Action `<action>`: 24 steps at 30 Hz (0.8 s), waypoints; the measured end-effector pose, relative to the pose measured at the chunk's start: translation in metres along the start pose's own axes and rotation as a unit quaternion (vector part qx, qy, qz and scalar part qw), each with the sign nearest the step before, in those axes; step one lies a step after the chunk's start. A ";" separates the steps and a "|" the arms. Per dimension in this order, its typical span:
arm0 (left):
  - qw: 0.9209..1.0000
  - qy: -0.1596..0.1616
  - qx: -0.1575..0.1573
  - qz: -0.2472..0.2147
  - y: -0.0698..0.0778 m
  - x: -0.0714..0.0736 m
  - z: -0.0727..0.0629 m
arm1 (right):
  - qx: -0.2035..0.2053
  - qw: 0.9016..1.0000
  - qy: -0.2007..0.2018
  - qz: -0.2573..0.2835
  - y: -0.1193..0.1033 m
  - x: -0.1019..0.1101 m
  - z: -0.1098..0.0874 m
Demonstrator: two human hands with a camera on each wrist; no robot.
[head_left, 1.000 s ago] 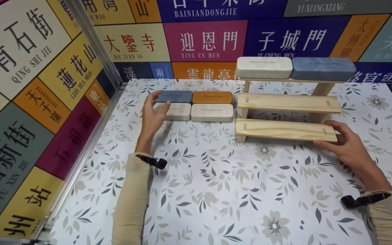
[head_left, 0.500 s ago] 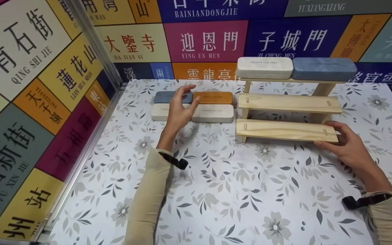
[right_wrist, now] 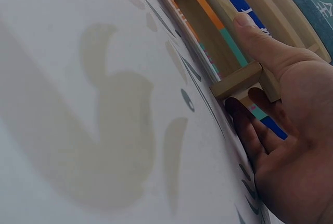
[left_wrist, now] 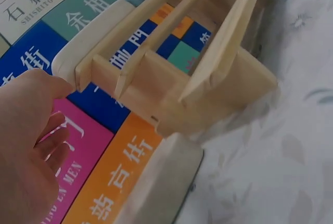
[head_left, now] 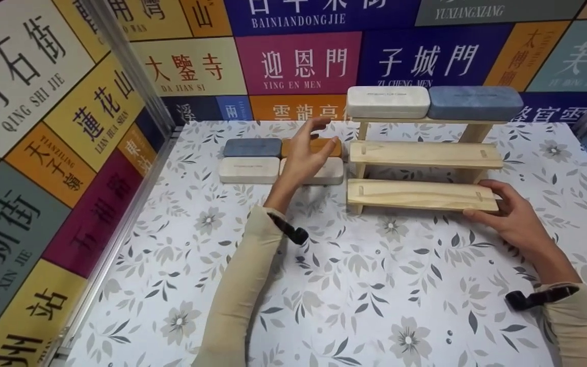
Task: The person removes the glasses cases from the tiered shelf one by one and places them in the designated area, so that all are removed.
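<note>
A three-tier wooden stand point(head_left: 421, 193) has a white rounded case point(head_left: 388, 103) and a blue one point(head_left: 477, 103) side by side on its top tier. My right hand point(head_left: 520, 219) grips the right end of the lowest board, thumb point(right_wrist: 260, 39) along its front edge and fingers behind. Left of the stand my left hand point(head_left: 303, 158) hovers over several similar cases, fingers apart and holding nothing. They lie in two rows: a blue case point(head_left: 252, 147) and an orange case point(head_left: 335, 148) behind, a left white case point(head_left: 250, 171) and a right white case point(head_left: 330, 172) in front, the right pair partly hidden by the hand.
A white floral cloth point(head_left: 354, 300) covers the table. Printed panels with large characters point(head_left: 298, 63) stand behind the stand and along the left side point(head_left: 69, 178), where a metal rail point(head_left: 105, 255) runs at the table's edge.
My left hand has moved right, from the left pair of cases to over the right pair. My right hand keeps its place on the stand. The head view has shifted slightly.
</note>
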State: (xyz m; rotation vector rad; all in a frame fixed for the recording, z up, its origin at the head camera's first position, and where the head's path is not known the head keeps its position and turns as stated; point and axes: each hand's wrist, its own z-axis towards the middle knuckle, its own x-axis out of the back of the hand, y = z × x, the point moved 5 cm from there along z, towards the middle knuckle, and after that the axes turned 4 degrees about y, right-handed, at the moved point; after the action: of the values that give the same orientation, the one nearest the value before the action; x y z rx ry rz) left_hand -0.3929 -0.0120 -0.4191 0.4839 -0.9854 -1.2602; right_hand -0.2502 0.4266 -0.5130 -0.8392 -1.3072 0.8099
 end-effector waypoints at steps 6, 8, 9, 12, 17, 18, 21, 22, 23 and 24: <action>1.000 -0.015 0.004 -0.026 0.015 -0.016 0.017 | -0.005 1.000 0.001 -0.001 0.002 0.001 0.000; 0.999 -0.024 0.009 -0.027 0.019 -0.020 0.023 | -0.008 1.000 0.000 -0.001 0.003 0.001 -0.001; 0.999 -0.029 0.013 -0.027 0.021 -0.023 0.026 | -0.008 1.000 0.000 -0.001 0.003 0.001 -0.001; 0.998 -0.041 0.026 -0.028 0.027 -0.029 0.035 | -0.005 1.000 0.000 0.003 0.002 0.001 -0.001; 0.997 -0.051 0.047 -0.028 0.034 -0.037 0.045 | 0.000 1.000 -0.003 0.005 0.000 -0.001 -0.003; 0.997 -0.054 0.052 -0.025 0.035 -0.039 0.047 | 0.001 1.000 -0.003 0.005 0.000 -0.001 -0.003; 0.996 -0.062 0.065 -0.010 0.035 -0.043 0.050 | -0.001 1.000 -0.003 0.004 0.000 0.000 -0.002; 0.996 -0.065 0.066 -0.005 0.036 -0.044 0.051 | -0.002 1.000 -0.002 0.003 0.000 0.000 -0.002; 0.996 -0.066 0.067 0.001 0.036 -0.045 0.052 | -0.003 1.000 -0.001 0.003 -0.001 0.000 -0.002; 0.995 -0.067 0.067 0.007 0.036 -0.045 0.052 | -0.004 1.000 -0.001 0.004 -0.001 0.000 -0.002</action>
State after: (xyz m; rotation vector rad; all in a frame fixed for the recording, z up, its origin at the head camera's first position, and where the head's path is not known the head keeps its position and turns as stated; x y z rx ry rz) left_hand -0.4154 0.0511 -0.3792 0.5007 -1.1900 -1.2303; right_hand -0.2481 0.4262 -0.5127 -0.8495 -1.3099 0.8124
